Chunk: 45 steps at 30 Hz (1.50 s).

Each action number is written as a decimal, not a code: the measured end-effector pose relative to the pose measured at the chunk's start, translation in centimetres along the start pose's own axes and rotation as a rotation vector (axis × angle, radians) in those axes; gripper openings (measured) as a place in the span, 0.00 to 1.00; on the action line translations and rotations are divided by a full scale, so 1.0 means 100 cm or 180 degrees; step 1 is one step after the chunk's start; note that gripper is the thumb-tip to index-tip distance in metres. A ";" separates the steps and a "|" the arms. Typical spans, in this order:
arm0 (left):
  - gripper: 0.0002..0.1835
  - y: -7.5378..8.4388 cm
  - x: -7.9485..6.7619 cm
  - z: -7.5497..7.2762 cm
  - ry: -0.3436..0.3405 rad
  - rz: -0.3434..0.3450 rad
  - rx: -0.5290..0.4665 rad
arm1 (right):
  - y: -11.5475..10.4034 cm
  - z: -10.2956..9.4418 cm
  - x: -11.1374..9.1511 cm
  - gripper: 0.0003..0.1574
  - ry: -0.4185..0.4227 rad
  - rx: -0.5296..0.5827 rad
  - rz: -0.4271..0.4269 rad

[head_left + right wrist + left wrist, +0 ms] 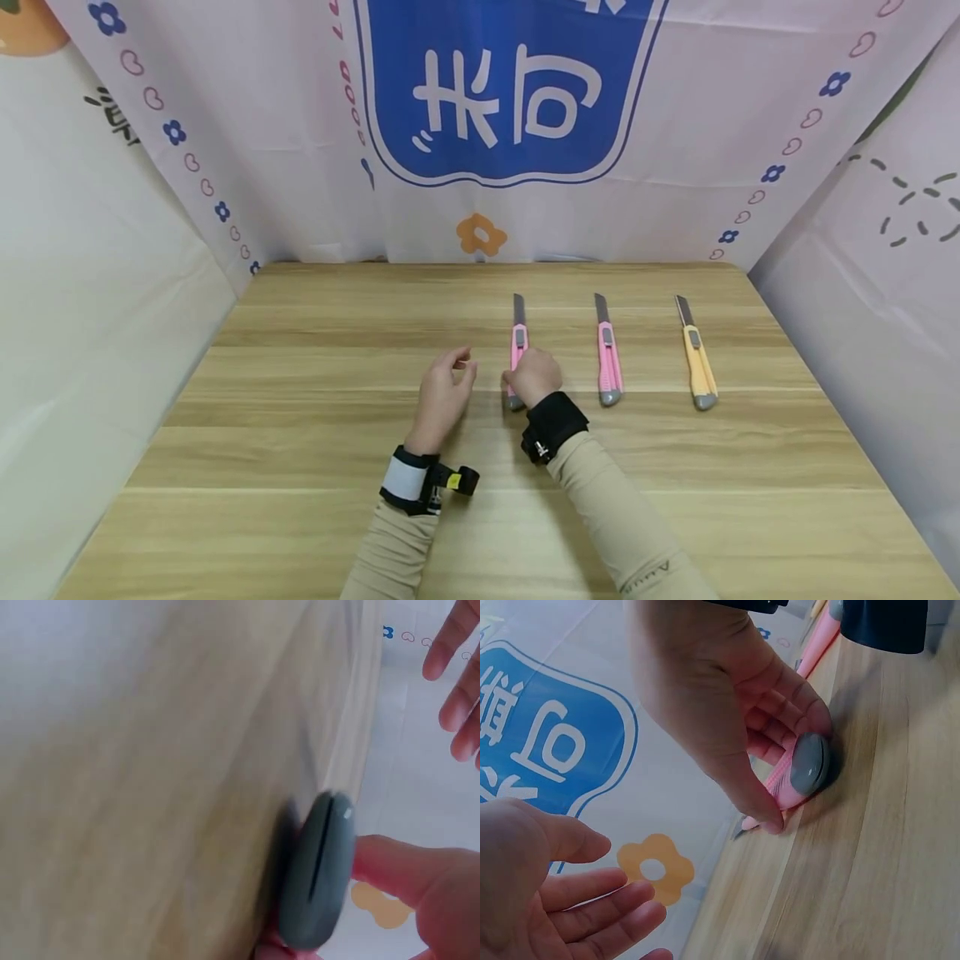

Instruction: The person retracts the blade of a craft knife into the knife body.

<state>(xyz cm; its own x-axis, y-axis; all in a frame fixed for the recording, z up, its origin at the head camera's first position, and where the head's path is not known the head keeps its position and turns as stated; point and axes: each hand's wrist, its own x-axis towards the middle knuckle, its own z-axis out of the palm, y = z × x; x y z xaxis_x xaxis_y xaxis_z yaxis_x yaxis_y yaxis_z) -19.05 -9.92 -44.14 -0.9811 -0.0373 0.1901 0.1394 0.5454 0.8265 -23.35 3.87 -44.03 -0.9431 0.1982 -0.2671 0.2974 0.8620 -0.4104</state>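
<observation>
Three utility knives lie in a row on the wooden table, their blades out and pointing to the back. My right hand (535,377) holds the leftmost pink utility knife (519,335) by the lower handle. In the left wrist view, the thumb is on one side of its grey end cap (810,765) and the fingers are on the other. That end cap (319,877) also fills the lower middle of the right wrist view. To the left, my left hand (444,396) hovers near the knife, holding nothing, with fingers (604,911) loosely bent and apart.
Another pink utility knife (609,362) lies to the right of the held one, and a yellow utility knife (700,362) lies farther right. A printed cloth (300,183) hangs along the back edge of the wooden table (300,467), with more cloth at both sides.
</observation>
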 end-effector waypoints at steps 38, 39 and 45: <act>0.25 0.031 -0.014 0.016 -0.1474 -0.0489 -0.1363 | 0.008 -0.044 -0.051 0.17 0.0573 0.1261 -0.0769; 0.24 0.032 -0.014 0.017 -0.1446 -0.0480 -0.1318 | 0.009 -0.045 -0.052 0.17 0.0574 0.1266 -0.0766; 0.23 0.038 -0.017 0.018 -0.1276 -0.0603 -0.1233 | 0.010 -0.048 -0.057 0.16 0.0542 0.1320 -0.0767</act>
<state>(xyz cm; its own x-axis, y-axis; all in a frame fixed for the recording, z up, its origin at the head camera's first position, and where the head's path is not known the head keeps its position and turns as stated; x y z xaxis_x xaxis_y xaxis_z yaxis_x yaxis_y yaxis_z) -17.08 -6.22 -42.27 -0.9575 0.2563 -0.1325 -0.0781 0.2116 0.9742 -18.37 5.83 -38.73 -0.9928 0.1196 0.0096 0.0699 0.6417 -0.7637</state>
